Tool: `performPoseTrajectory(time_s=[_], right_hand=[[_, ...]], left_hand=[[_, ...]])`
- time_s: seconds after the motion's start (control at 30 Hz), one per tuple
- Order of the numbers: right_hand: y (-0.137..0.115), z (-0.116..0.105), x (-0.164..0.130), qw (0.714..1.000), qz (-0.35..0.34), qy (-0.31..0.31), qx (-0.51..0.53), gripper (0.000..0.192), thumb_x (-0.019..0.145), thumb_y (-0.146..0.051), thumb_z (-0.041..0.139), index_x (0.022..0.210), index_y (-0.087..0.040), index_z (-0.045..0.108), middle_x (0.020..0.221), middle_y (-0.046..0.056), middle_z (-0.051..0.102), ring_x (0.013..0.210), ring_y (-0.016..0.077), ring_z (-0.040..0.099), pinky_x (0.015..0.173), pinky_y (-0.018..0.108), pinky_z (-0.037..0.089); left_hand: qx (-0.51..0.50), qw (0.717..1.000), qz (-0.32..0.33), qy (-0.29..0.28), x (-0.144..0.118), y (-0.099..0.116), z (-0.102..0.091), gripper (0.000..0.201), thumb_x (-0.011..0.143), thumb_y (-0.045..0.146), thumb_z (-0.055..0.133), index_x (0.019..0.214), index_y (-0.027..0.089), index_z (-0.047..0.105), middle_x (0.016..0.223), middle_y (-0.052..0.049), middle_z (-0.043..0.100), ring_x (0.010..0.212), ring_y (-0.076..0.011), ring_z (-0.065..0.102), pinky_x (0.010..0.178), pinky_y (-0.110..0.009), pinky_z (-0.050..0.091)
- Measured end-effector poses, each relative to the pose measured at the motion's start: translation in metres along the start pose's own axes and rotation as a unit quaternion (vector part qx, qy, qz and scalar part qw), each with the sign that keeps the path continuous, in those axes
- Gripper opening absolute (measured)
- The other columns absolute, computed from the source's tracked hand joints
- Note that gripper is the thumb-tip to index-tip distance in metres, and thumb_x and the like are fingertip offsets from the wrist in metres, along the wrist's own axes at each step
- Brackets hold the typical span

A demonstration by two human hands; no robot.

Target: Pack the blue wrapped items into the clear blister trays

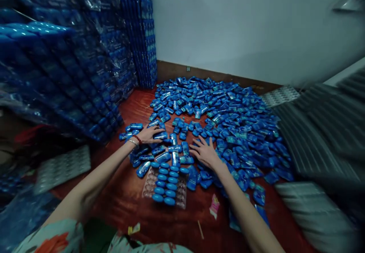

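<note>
My left hand (pixel 149 135), a red bead bracelet at its wrist, lies with fingers stretched over several blue wrapped packets (pixel 162 156). To the right, my right hand (pixel 205 153) is spread palm down at the near edge of the large heap of the same packets (pixel 236 112). Neither hand visibly grips a packet, though the undersides of the fingers are hidden. Between and below the hands is a clear moulded tray (pixel 181 196). Blue packets stand in rows in its middle, seen end-on as ovals (pixel 170 193); hollows at both sides hold nothing.
Tall stacks of film-wrapped blue packets (pixel 108 55) rise on the left. Stacked moulded trays (pixel 316 131) stand at the right, and another tray (pixel 65 167) lies at lower left. A pink scrap (pixel 214 206) and a thin stick (pixel 200 230) lie on the red floor covering (pixel 119 203).
</note>
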State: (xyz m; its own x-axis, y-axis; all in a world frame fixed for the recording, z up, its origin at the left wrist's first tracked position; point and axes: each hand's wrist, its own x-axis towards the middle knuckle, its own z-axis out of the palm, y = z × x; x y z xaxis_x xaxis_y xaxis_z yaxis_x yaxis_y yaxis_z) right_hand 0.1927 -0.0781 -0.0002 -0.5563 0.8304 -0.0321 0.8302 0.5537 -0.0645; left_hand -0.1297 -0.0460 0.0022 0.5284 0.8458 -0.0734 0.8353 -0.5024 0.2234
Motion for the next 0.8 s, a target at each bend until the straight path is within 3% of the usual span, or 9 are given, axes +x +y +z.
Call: performPoseTrajectory(time_s=[0.13,0.23,0.33,0.43,0.53,0.6,0.67,0.73,0.8], right_hand=[[-0.032,0.002,-0.043,0.999,0.040,0.031,-0.009,0.037,0.093,-0.040,0.035,0.118,-0.029,0.059,0.137,0.006,0.047,0.134,0.0299,0.026,0.104,0.065,0.010],[-0.050,0.016,-0.071,0.999,0.035,0.029,0.016,0.038,0.093,-0.037,0.035,0.126,-0.030,0.052,0.139,0.004,0.045,0.133,0.0289,0.028,0.104,0.065,0.010],[-0.051,0.028,-0.089,0.998,0.052,0.024,0.036,0.037,0.093,-0.033,0.035,0.124,-0.028,0.054,0.133,0.004,0.051,0.131,0.0297,0.031,0.102,0.067,0.011],[-0.045,0.023,-0.086,0.996,0.063,0.052,0.046,0.033,0.091,-0.028,0.038,0.112,-0.026,0.063,0.120,0.004,0.062,0.124,0.0284,0.040,0.104,0.062,0.012],[-0.049,0.005,-0.060,0.990,0.074,0.078,0.088,0.031,0.090,-0.024,0.039,0.105,-0.024,0.066,0.104,0.006,0.068,0.104,0.0235,0.054,0.099,0.048,0.031],[-0.057,-0.007,-0.034,0.988,0.046,0.050,0.136,0.029,0.090,-0.025,0.041,0.103,-0.024,0.067,0.098,0.005,0.069,0.095,0.0207,0.057,0.087,0.036,0.040],[-0.065,-0.016,-0.008,0.988,-0.010,-0.016,0.155,0.025,0.087,-0.024,0.046,0.101,-0.025,0.068,0.097,0.004,0.068,0.093,0.0200,0.057,0.081,0.031,0.041],[-0.071,-0.020,0.013,0.987,-0.049,-0.075,0.136,0.026,0.084,-0.022,0.052,0.105,-0.027,0.066,0.100,0.004,0.066,0.097,0.0208,0.056,0.079,0.030,0.041],[-0.072,-0.022,0.025,0.986,-0.060,-0.112,0.112,0.035,0.080,-0.022,0.058,0.114,-0.029,0.061,0.107,0.004,0.062,0.100,0.0220,0.055,0.076,0.029,0.040]], left_hand=[[-0.029,0.998,-0.041,0.036,-0.052,0.009,0.013,0.052,0.087,0.054,0.039,0.133,0.028,0.042,0.130,-0.009,0.049,0.124,-0.0250,0.041,0.109,-0.052,0.009],[-0.037,0.993,-0.084,0.072,-0.087,0.021,0.026,0.047,0.091,0.045,0.037,0.134,0.026,0.040,0.129,-0.010,0.049,0.124,-0.0245,0.041,0.108,-0.053,0.012],[-0.019,0.984,-0.134,0.115,-0.115,0.033,0.034,0.044,0.090,0.038,0.042,0.133,0.027,0.042,0.131,-0.012,0.046,0.124,-0.0278,0.040,0.106,-0.056,0.018],[0.015,0.964,-0.183,0.192,-0.130,0.046,0.032,0.037,0.090,0.034,0.043,0.126,0.027,0.050,0.130,-0.013,0.046,0.120,-0.0284,0.042,0.102,-0.053,0.027],[-0.006,0.951,-0.206,0.232,-0.125,0.061,0.026,0.029,0.091,0.031,0.040,0.109,0.022,0.062,0.115,-0.012,0.054,0.107,-0.0251,0.049,0.091,-0.043,0.040],[-0.057,0.963,-0.176,0.194,-0.113,0.070,0.025,0.029,0.092,0.028,0.037,0.097,0.020,0.065,0.098,-0.009,0.058,0.093,-0.0204,0.055,0.083,-0.034,0.044],[-0.087,0.977,-0.141,0.131,-0.096,0.075,0.025,0.027,0.092,0.023,0.037,0.095,0.020,0.064,0.092,-0.007,0.059,0.086,-0.0177,0.056,0.078,-0.029,0.046],[-0.072,0.986,-0.127,0.084,-0.081,0.074,0.026,0.023,0.088,0.021,0.046,0.104,0.021,0.062,0.098,-0.007,0.059,0.091,-0.0197,0.056,0.079,-0.030,0.046],[-0.042,0.990,-0.124,0.058,-0.070,0.069,0.026,0.032,0.081,0.022,0.057,0.114,0.021,0.057,0.108,-0.009,0.056,0.100,-0.0231,0.053,0.082,-0.032,0.045]])
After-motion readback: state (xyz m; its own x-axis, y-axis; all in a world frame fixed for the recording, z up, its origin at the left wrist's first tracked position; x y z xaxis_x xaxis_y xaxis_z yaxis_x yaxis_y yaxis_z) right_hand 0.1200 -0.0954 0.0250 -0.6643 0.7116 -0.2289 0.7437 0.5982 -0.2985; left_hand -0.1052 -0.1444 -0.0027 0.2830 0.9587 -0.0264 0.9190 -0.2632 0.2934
